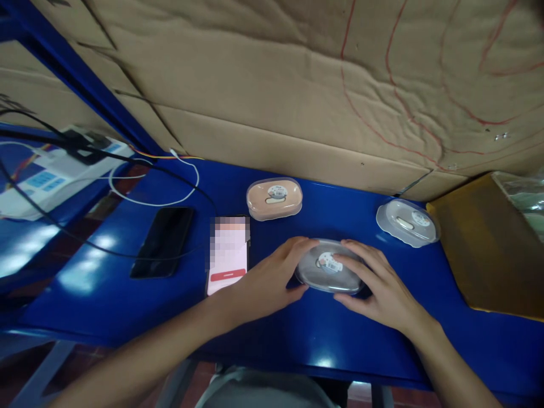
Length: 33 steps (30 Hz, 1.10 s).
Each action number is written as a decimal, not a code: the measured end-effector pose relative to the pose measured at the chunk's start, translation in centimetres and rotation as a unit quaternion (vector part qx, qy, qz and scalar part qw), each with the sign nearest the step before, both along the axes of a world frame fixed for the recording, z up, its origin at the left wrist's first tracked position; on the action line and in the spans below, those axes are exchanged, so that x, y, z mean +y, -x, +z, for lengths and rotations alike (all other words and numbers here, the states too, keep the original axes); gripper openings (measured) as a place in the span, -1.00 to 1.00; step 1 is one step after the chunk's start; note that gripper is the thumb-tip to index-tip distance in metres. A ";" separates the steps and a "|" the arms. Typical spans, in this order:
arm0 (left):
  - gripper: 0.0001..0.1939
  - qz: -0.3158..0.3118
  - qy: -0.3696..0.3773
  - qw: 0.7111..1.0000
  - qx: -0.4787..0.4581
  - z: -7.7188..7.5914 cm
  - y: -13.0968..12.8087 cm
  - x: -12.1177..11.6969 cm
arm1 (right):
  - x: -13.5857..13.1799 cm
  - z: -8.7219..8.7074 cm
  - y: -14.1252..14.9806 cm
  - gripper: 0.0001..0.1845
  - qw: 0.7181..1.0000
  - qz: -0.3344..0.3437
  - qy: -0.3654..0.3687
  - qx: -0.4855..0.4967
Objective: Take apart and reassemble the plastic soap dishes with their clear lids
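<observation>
Between both hands is a grey oval plastic box with a clear lid (314,272), with a white round label on top. It is on or just above the blue table (331,334); I cannot tell which. My left hand (284,272) grips its left end, thumb at the near edge and fingers at the far edge. My right hand (378,283) holds the right end, one finger lying over the lid by the label. A pink box of the same shape (274,198) sits behind my left hand. Another grey-white lidded box (408,224) stands farther back on the right.
Left of my hands lie a lit phone (229,249) and a dark phone (164,241). A white power strip (46,181) with black and white cables occupies the far left. An open cardboard box (488,249) stands at right. Cardboard sheets (263,79) wall off the back.
</observation>
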<state>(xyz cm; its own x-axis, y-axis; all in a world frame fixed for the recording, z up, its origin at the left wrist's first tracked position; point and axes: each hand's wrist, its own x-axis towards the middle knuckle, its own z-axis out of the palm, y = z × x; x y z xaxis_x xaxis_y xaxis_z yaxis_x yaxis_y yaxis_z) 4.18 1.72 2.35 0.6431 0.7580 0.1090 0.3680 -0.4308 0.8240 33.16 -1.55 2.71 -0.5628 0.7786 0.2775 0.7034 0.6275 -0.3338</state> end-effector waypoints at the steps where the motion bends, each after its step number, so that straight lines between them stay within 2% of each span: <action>1: -0.12 0.002 -0.003 1.000 0.000 0.0 0.0 0.0 | 0.0 0.0 0.0 -0.19 1.000 -0.001 -0.002 0.000; 5: -0.11 0.009 -0.012 1.000 0.011 -0.3 0.0 -0.1 | 0.0 0.1 0.0 -0.22 1.000 -0.005 0.004 -0.007; 10: -0.13 0.016 -0.022 0.999 0.032 -0.5 -0.1 -0.1 | 0.0 0.0 0.1 -0.30 0.998 -0.031 0.053 -0.019; 15: -0.14 0.017 -0.028 0.998 0.046 -0.5 0.0 0.0 | 0.2 -0.4 -0.1 -0.29 0.995 -0.029 0.100 -0.002; 20: -0.17 0.015 -0.020 0.998 0.063 -0.9 0.2 0.2 | 0.4 -0.8 -0.1 -0.30 0.995 -0.034 0.096 -0.008; 24: -0.21 0.021 -0.058 0.996 0.066 -1.3 0.1 0.4 | 0.8 -1.0 -0.2 -0.30 0.998 -0.028 0.057 -0.016; 27: -0.29 0.036 -0.130 0.987 0.088 -1.5 0.0 0.6 | 1.3 -1.3 -0.6 -0.33 0.999 -0.042 0.001 -0.032; 30: -0.38 0.057 -0.204 0.970 0.116 -1.6 0.1 1.0 | 1.9 -1.8 -1.4 -0.40 0.994 -0.090 -0.050 -0.040; 33: -0.41 0.076 -0.237 0.959 0.133 -1.7 0.2 1.5 | 2.7 -2.4 -2.4 -0.56 0.979 -0.166 -0.116 -0.024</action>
<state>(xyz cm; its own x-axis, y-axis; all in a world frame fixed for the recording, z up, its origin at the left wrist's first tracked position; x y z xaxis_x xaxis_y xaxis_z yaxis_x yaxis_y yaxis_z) 3.94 3.18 0.62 0.5819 0.7508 0.3125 0.6258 -0.6588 0.4176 35.52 1.13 0.32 -0.3056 0.8404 0.4476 0.8930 0.4161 -0.1715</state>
